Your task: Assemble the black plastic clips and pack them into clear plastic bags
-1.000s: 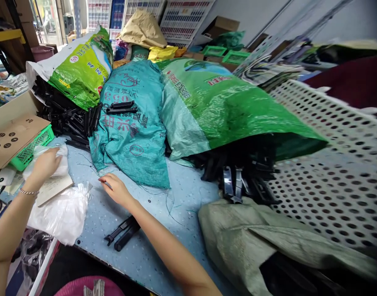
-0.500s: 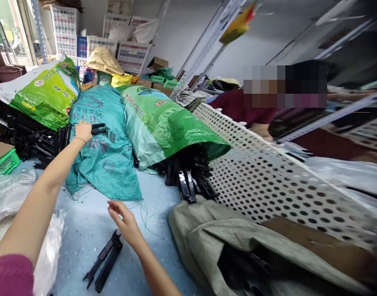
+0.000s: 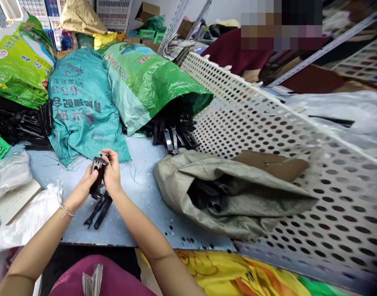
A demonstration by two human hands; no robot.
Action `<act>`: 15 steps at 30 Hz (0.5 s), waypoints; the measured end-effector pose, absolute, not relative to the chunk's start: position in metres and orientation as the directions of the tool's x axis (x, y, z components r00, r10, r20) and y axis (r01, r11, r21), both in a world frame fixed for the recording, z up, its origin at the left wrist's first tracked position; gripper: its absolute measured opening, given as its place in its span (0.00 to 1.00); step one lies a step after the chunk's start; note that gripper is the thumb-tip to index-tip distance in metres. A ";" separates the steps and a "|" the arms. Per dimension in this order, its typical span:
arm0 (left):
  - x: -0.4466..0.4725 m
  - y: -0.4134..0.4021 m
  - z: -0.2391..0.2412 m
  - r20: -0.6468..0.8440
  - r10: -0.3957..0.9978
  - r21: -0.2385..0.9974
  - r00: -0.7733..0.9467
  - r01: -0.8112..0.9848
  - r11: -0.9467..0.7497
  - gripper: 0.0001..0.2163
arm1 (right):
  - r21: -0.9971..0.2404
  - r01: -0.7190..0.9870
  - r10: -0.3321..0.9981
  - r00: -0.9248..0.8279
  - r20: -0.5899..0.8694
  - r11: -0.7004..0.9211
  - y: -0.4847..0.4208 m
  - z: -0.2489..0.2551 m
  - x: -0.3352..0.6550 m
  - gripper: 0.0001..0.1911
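Observation:
My left hand (image 3: pixel 84 186) is closed around a black folded plastic part (image 3: pixel 97 177) above the blue table (image 3: pixel 139 213). My right hand (image 3: pixel 112 173) meets it from the other side, fingertips pinched at the part's upper end. Just below both hands, a second black part (image 3: pixel 102 211) lies on the table, its two long arms spread in a narrow V. Behind the hands slumps a teal woven sack (image 3: pixel 89 107). More black parts (image 3: pixel 29 123) lie heaped at the left, under a green and white sack (image 3: pixel 24 61).
Another green sack (image 3: pixel 163 78) spills black parts near a white perforated panel (image 3: pixel 237 119). A grey-green sack (image 3: pixel 253 205) with dark pieces inside lies at the right. Clear plastic bags (image 3: pixel 37 209) are at the left edge. A person in a dark red top (image 3: pixel 231 53) is behind the panel.
My left hand has come back from the teal sack with the black part. My right hand has moved up from the table to meet it and grip its upper end.

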State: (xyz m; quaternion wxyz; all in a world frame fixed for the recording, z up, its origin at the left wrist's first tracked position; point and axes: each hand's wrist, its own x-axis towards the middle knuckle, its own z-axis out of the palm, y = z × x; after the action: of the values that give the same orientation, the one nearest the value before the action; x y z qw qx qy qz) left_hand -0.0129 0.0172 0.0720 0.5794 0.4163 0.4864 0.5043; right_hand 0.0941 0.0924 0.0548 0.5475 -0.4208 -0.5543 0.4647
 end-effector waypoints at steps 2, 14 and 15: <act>-0.008 0.011 0.066 -0.226 0.971 0.953 0.081 -0.186 0.238 0.28 | -0.948 0.064 0.949 -0.079 0.306 0.311 0.078 0.056 0.099 0.21; 0.001 -0.009 0.083 -0.363 0.931 0.881 0.047 -0.310 0.359 0.27 | -0.559 0.538 0.765 -0.307 0.566 0.630 0.081 0.059 0.145 0.27; 0.002 -0.006 0.080 -0.377 0.926 0.866 0.026 -0.344 0.362 0.28 | -0.592 0.573 0.816 -0.286 0.503 0.566 0.081 0.061 0.143 0.26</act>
State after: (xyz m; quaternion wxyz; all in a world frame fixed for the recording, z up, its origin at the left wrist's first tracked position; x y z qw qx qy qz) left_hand 0.0024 -0.0062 0.0805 0.6549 0.2896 0.5022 0.4848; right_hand 0.1433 0.0812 0.0612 0.4035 -0.4407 -0.7876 0.1503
